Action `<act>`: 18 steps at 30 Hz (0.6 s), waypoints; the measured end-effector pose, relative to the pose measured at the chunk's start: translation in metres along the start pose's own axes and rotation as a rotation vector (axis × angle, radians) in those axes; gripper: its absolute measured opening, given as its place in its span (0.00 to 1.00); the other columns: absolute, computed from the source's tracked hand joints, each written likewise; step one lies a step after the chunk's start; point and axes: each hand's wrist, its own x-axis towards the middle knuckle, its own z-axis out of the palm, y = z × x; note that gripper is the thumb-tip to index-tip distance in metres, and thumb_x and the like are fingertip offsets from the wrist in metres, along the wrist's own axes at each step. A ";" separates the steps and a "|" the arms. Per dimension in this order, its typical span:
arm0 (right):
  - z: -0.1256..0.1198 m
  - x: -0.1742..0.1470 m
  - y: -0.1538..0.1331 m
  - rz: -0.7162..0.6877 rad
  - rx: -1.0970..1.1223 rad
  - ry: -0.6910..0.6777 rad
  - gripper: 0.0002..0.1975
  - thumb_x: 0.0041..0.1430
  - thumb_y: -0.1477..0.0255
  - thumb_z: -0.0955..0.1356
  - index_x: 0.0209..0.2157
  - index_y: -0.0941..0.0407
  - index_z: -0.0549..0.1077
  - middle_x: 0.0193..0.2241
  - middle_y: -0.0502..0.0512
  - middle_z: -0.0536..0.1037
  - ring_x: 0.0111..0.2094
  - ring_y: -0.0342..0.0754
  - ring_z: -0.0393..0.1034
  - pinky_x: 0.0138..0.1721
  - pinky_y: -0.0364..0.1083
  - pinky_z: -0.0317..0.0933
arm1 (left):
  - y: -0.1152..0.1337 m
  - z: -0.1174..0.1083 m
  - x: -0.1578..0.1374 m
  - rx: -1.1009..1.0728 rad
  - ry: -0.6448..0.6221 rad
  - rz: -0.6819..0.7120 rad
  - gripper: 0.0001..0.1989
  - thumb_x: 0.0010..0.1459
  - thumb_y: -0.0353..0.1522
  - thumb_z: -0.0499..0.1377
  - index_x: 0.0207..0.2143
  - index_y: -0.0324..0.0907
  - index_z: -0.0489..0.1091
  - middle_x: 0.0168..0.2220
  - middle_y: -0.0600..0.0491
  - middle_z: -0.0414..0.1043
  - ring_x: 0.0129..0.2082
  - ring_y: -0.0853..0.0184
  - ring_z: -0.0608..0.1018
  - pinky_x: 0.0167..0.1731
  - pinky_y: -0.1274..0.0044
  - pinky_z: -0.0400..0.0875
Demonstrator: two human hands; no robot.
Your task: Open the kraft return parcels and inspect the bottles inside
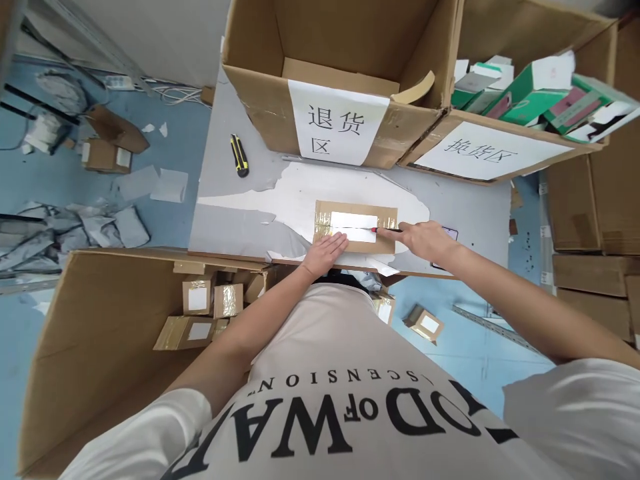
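Note:
On the table lies a flat cardboard box (323,208) with clear tape over both ends and a white label (355,220) on top. A thin dark line runs across the label. My left hand (327,253) rests flat on the box's near left part, fingers stretched out. My right hand (425,240) grips a slim black tool with a red front part (387,230), held low over the right side of the label. Whether it is a knife or a pen I cannot tell. A phone (451,233) lies partly hidden behind my right hand.
A yellow-and-black utility knife (239,156) lies at the table's left. Two large labelled cartons (260,110) (490,153) stand at the back, the right one holding green-and-white boxes (537,87). A big carton (65,347) with small parcels (197,297) stands at the near left.

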 end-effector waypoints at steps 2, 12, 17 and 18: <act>0.015 -0.016 0.017 0.056 0.000 -0.028 0.39 0.60 0.82 0.57 0.66 0.35 0.45 0.39 0.60 0.76 0.26 0.46 0.71 0.27 0.44 0.52 | 0.000 0.001 0.000 0.005 -0.005 -0.002 0.23 0.65 0.24 0.45 0.60 0.39 0.63 0.59 0.44 0.66 0.63 0.62 0.64 0.61 0.66 0.61; 0.064 -0.068 0.046 0.133 0.230 0.096 0.35 0.61 0.78 0.58 0.65 0.36 0.51 0.38 0.55 0.77 0.27 0.46 0.70 0.28 0.43 0.57 | 0.005 -0.004 0.004 0.064 0.001 -0.018 0.22 0.63 0.24 0.47 0.57 0.39 0.66 0.57 0.45 0.69 0.61 0.62 0.68 0.57 0.67 0.64; 0.110 -0.075 0.017 0.293 0.903 0.379 0.28 0.65 0.63 0.59 0.66 0.47 0.56 0.42 0.56 0.79 0.34 0.49 0.73 0.34 0.47 0.66 | 0.015 -0.028 0.012 0.053 -0.027 -0.063 0.19 0.64 0.32 0.51 0.56 0.40 0.67 0.56 0.42 0.71 0.58 0.58 0.72 0.58 0.62 0.61; 0.120 -0.072 0.008 0.356 1.065 0.434 0.29 0.64 0.62 0.59 0.66 0.49 0.55 0.39 0.55 0.79 0.30 0.47 0.72 0.32 0.46 0.67 | 0.016 -0.034 0.016 0.050 -0.043 -0.082 0.21 0.63 0.36 0.53 0.56 0.41 0.66 0.56 0.41 0.71 0.58 0.56 0.71 0.59 0.61 0.59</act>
